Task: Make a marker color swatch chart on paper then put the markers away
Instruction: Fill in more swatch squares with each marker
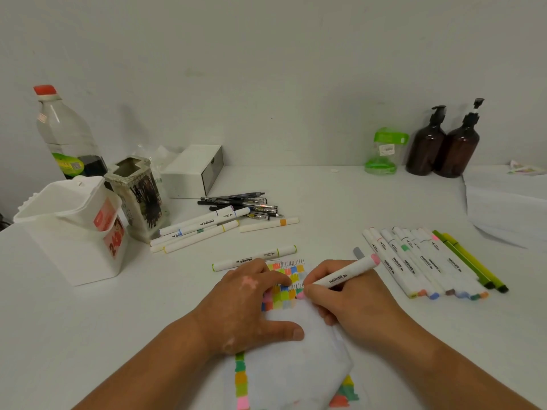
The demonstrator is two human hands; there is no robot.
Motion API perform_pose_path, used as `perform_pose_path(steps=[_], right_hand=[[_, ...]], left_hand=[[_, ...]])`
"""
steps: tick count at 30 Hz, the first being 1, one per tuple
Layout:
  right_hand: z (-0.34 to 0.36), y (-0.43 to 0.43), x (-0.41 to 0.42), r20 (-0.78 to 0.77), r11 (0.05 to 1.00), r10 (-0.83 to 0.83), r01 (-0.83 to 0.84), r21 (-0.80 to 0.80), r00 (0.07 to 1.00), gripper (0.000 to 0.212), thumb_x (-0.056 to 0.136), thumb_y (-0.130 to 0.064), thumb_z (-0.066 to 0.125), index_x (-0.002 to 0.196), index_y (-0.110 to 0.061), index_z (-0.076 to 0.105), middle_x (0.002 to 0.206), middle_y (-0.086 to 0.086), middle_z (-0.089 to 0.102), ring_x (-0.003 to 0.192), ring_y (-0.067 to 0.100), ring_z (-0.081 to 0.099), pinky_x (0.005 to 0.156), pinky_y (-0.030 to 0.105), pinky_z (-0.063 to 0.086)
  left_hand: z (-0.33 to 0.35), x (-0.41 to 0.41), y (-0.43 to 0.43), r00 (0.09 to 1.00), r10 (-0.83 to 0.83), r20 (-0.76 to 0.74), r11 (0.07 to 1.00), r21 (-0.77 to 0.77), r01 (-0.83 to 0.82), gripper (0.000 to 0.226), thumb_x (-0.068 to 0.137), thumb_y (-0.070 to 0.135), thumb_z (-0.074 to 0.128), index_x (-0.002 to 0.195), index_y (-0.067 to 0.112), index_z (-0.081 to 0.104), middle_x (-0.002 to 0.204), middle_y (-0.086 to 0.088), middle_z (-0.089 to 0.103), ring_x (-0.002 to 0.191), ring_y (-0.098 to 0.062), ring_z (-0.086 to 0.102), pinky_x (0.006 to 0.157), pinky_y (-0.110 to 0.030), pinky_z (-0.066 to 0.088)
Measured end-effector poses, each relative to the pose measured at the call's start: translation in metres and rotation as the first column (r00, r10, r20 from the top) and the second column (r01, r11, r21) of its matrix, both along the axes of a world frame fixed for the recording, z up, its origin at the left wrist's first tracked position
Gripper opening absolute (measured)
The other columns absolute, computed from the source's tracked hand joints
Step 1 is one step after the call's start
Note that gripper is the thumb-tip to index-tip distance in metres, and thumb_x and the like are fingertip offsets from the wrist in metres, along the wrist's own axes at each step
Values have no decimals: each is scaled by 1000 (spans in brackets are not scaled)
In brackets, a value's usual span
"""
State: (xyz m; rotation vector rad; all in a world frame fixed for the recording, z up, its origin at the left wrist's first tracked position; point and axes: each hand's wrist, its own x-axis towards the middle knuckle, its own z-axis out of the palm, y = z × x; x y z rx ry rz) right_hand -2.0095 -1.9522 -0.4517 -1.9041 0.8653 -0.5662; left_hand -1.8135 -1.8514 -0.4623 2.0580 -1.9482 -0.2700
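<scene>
A small sheet of paper (pixel 291 344) with rows of coloured swatches lies on the white table in front of me. My left hand (pixel 245 303) rests flat on it, fingers spread over the swatches. My right hand (pixel 340 294) grips a white pink-capped marker (pixel 346 273), its pink tip touching the paper beside the swatch grid. A row of several white markers (pixel 414 261) lies to the right, with two green pens (pixel 470 261) beside them. More white markers (pixel 201 229) lie at the left, and one green-ended marker (pixel 254 257) sits just beyond the paper.
A white plastic holder (pixel 74 229) and a patterned pen cup (pixel 139 196) stand at the left, with a bottle (pixel 65 134) behind. Black pens (pixel 245 204) are piled mid-table by a white box (pixel 192 170). Two brown pump bottles (pixel 444 143) and stacked paper (pixel 509 208) occupy the right.
</scene>
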Motion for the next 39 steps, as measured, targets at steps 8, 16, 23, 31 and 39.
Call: perform_pose_path(steps=[8, 16, 23, 31, 39], right_hand=[[0, 0, 0, 1, 1000, 0, 0, 8, 1000, 9, 79, -21, 79, 75, -28, 74, 58, -3, 68, 50, 8, 62, 49, 20, 49], [2, 0, 0, 2, 1000, -15, 15, 0, 1000, 9, 81, -22, 78, 76, -28, 73, 58, -1, 68, 49, 10, 63, 48, 18, 48], [1, -1, 0, -3, 1000, -19, 19, -13, 1000, 6, 80, -25, 78, 79, -28, 73, 60, 0, 69, 50, 10, 63, 49, 23, 51], [8, -4, -2, 305, 971, -169, 105, 213, 937, 3, 71, -22, 73, 72, -20, 71, 55, 5, 62, 47, 16, 56, 43, 24, 46], [16, -9, -8, 428, 955, -211, 93, 280, 879, 15, 88, -9, 74, 75, -16, 73, 62, 9, 64, 51, 17, 57, 45, 25, 47]], left_hand=[[1, 0, 1, 1000, -4, 5, 1000, 4, 3, 96, 56, 99, 47, 137, 48, 44, 111, 21, 44, 102, -2, 45, 87, -19, 42], [3, -1, 2, 1000, 6, -15, 1000, 20, -6, 96, 56, 98, 49, 138, 48, 44, 115, 20, 44, 105, -3, 45, 89, -20, 41], [3, -1, 1, 1000, 10, -10, 1000, 22, -9, 96, 55, 99, 48, 137, 48, 44, 113, 22, 44, 105, -3, 44, 87, -20, 40], [14, -1, 6, 963, 59, -265, 996, -42, -73, 54, 86, 53, 66, 133, 48, 39, 104, 24, 47, 96, 6, 50, 75, -10, 41], [24, 12, 7, 764, 176, -621, 945, -112, -308, 48, 98, 0, 50, 115, 45, 52, 113, 32, 61, 101, 8, 61, 76, -18, 57]])
